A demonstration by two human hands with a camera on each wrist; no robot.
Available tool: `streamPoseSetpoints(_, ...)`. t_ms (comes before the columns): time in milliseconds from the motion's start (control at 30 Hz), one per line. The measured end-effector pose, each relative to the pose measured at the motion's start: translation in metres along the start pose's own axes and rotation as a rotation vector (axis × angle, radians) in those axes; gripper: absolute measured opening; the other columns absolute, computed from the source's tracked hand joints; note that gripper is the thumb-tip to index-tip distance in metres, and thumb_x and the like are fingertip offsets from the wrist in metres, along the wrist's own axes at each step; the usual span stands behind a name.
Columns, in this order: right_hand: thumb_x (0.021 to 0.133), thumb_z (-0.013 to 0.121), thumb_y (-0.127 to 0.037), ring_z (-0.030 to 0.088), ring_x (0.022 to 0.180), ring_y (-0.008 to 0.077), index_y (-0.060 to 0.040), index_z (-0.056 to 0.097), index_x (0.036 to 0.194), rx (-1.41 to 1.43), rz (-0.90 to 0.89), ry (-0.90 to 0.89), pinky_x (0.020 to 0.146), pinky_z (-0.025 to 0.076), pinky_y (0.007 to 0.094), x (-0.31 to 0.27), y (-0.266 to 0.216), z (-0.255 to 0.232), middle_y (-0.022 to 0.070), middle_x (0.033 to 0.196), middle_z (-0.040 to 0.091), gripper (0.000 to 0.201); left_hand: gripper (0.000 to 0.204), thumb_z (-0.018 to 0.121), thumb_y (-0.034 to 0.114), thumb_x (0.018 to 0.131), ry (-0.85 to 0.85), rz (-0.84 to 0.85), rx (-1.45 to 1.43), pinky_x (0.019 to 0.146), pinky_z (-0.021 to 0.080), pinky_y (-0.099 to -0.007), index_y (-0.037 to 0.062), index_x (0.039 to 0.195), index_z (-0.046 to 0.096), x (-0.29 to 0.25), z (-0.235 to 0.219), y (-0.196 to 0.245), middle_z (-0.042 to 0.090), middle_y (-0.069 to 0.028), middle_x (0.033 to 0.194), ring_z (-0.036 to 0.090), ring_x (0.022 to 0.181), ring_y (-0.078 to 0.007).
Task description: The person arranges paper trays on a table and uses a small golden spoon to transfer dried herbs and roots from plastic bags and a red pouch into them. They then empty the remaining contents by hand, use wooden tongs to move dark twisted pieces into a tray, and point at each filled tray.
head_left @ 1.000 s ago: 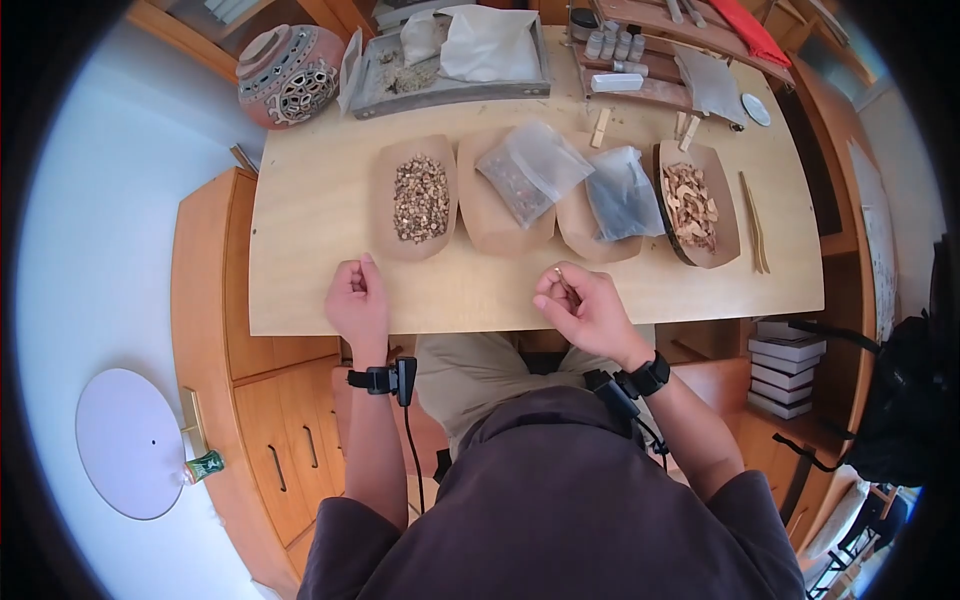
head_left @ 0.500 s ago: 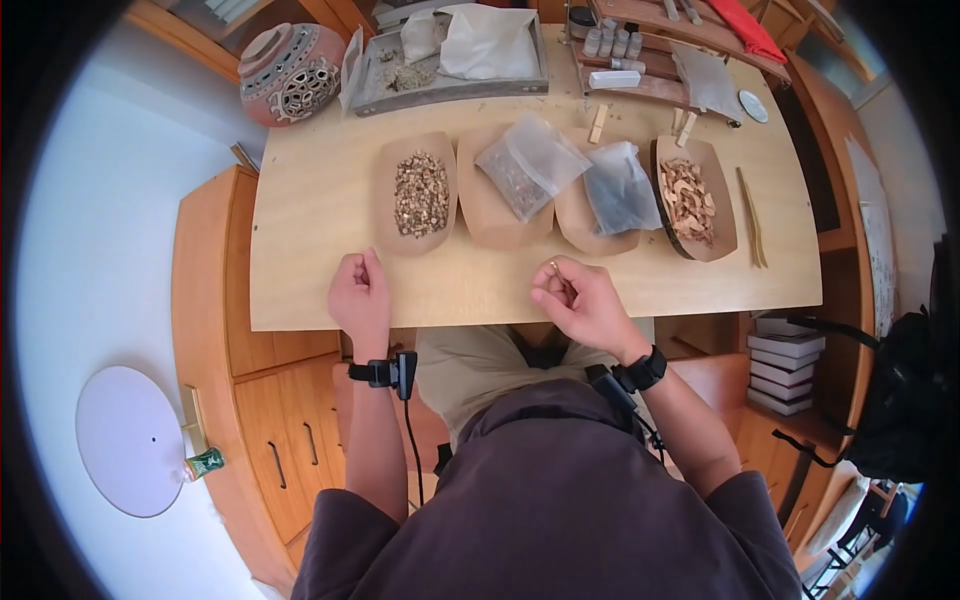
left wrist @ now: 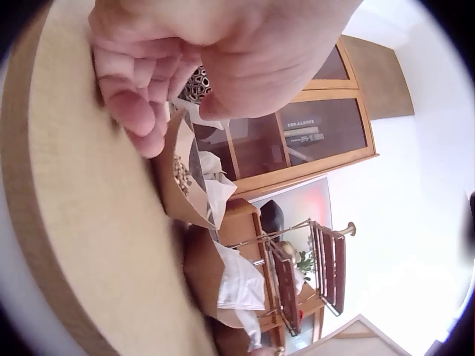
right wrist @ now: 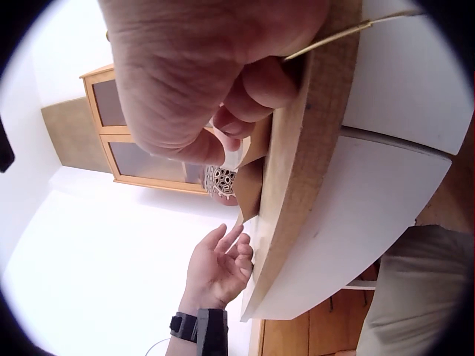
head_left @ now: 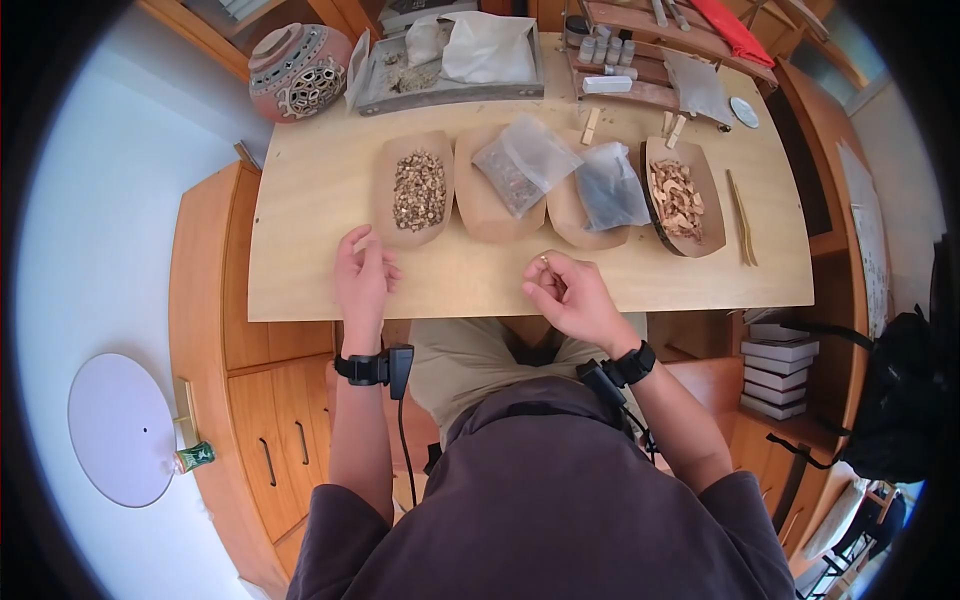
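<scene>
My left hand (head_left: 363,275), its fingers loosely spread and holding nothing, is near the table's front edge, just below the left paper tray (head_left: 388,215) of small chopped dried pieces (head_left: 420,190). In the left wrist view, its fingertips (left wrist: 151,142) hang close over the tabletop. Farther right, my right hand (head_left: 578,297) has its fingers curled and pinches a thin gold-coloured stick (right wrist: 334,38), which sticks out past the table edge in the right wrist view. Two more paper trays (head_left: 478,215) bear a translucent bag (head_left: 525,165) and a darker-filled bag (head_left: 610,185).
At right, a tray (head_left: 705,225) holds dried slices (head_left: 677,200), beside gold tongs (head_left: 740,215). Wooden clothespins (head_left: 590,125) lie behind the trays. Along the back stand a patterned pot (head_left: 300,75), a grey tray (head_left: 450,97) and a wooden rack (head_left: 650,90) with small bottles.
My left hand's fingers have uncurled and spread, and it has moved slightly forward. My right hand keeps its pinch in nearly the same place. The head view has shifted a little.
</scene>
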State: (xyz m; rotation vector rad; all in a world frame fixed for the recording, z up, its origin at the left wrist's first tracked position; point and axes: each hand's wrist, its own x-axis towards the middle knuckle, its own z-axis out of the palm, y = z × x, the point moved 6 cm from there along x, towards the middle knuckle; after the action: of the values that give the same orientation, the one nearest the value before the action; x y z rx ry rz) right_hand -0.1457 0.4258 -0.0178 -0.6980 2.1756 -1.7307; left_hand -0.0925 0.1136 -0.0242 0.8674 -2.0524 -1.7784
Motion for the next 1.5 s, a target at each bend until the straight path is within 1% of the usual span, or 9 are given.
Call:
streamPoseSetpoints(67,0.095,0.074,-0.008,0.042,0.053,0.0101,-0.0008,0.067,0.097,0.002,0.002,0.003,0.052,0.04,0.0296,-0.001,-0.001,0.001,0.0006,0.059,0.044,0.01,0.037,0.055,0.021,0.111,-0.067,-0.144,-0.027,0.057,0.051,-0.0244,0.0033,0.143,0.051,-0.001,0.014,0.001,0.067,-0.009,0.091,0.067,0.068,-0.0133)
streamPoseSetpoints(167,0.095,0.073,-0.008,0.042,0.053,0.0099,-0.0009,0.067,0.097,-0.003,0.001,0.008,0.052,0.04,0.0294,-0.002,0.0,0.0,0.0004,0.059,0.044,0.01,0.035,0.051,0.019,0.112,-0.157,-0.152,-0.129,0.058,0.054,-0.026,0.0034,0.143,0.049,0.004,0.025,-0.005,0.068,-0.0113,0.093,0.068,0.069,-0.0149)
streamPoseSetpoints(367,0.095,0.074,-0.008,0.041,0.053,0.0094,-0.0007,0.067,0.098,0.006,0.006,0.016,0.052,0.039,0.0287,-0.003,-0.003,0.001,0.0,0.059,0.043,0.01,0.031,0.047,0.012,0.11,-0.211,-0.108,-0.155,0.06,0.056,-0.0271,0.003,0.139,0.049,0.009,0.029,-0.014,0.069,-0.0131,0.092,0.068,0.07,-0.0162)
streamPoseSetpoints(667,0.094,0.074,-0.006,0.042,0.054,0.0091,-0.001,0.068,0.099,0.009,-0.002,0.019,0.053,0.039,0.0276,-0.003,0.003,-0.001,-0.0003,0.06,0.044,0.01,0.034,0.045,0.01,0.111,-0.085,-0.031,-0.296,0.06,0.056,-0.0295,0.0043,0.144,0.046,-0.011,0.027,-0.015,0.07,-0.0134,0.092,0.069,0.069,-0.0168)
streamPoseSetpoints(867,0.094,0.074,-0.005,0.043,0.053,0.0092,-0.0017,0.067,0.097,-0.01,-0.003,0.017,0.053,0.039,0.0276,-0.002,-0.002,-0.002,0.0001,0.059,0.044,0.008,0.041,0.046,0.012,0.112,-0.075,-0.006,-0.289,0.06,0.056,-0.03,0.0066,0.152,0.04,-0.036,0.028,-0.011,0.07,-0.014,0.094,0.07,0.072,-0.0176)
streamPoseSetpoints(967,0.094,0.074,-0.005,0.043,0.053,0.0094,-0.0018,0.067,0.097,-0.02,-0.006,0.016,0.053,0.04,0.0278,-0.001,-0.002,-0.002,0.0002,0.059,0.044,0.008,0.041,0.047,0.013,0.112,-0.077,0.005,-0.311,0.06,0.056,-0.03,0.0062,0.152,0.04,-0.045,0.028,-0.01,0.071,-0.0144,0.094,0.07,0.073,-0.0183)
streamPoseSetpoints(1100,0.094,0.073,-0.005,0.043,0.053,0.0097,-0.0017,0.067,0.096,-0.022,-0.007,0.02,0.053,0.04,0.0278,-0.002,0.0,-0.003,0.0005,0.059,0.045,0.008,0.04,0.048,0.015,0.112,-0.037,-0.054,-0.395,0.06,0.056,-0.03,0.0058,0.151,0.041,-0.049,0.025,-0.016,0.071,-0.0145,0.095,0.071,0.073,-0.0191)
streamPoseSetpoints(1400,0.097,0.073,-0.014,0.048,0.057,0.0101,-0.0022,0.066,0.095,-0.055,0.026,0.023,0.056,0.043,0.0297,-0.003,0.009,-0.003,0.0012,0.062,0.05,0.014,0.035,0.051,0.016,0.111,-0.087,-0.058,-0.27,0.062,0.056,-0.0299,0.0049,0.144,0.045,-0.038,0.026,-0.035,0.07,-0.0132,0.096,0.071,0.075,-0.0185)
streamPoseSetpoints(1500,0.097,0.073,-0.017,0.049,0.059,0.0086,-0.0026,0.067,0.096,-0.032,0.049,0.027,0.056,0.044,0.0288,-0.003,0.011,-0.003,-0.0004,0.064,0.053,0.016,0.034,0.053,0.015,0.111,-0.107,-0.061,-0.247,0.062,0.056,-0.0283,0.0042,0.142,0.046,-0.04,0.025,-0.026,0.071,-0.0134,0.098,0.072,0.077,-0.0177)
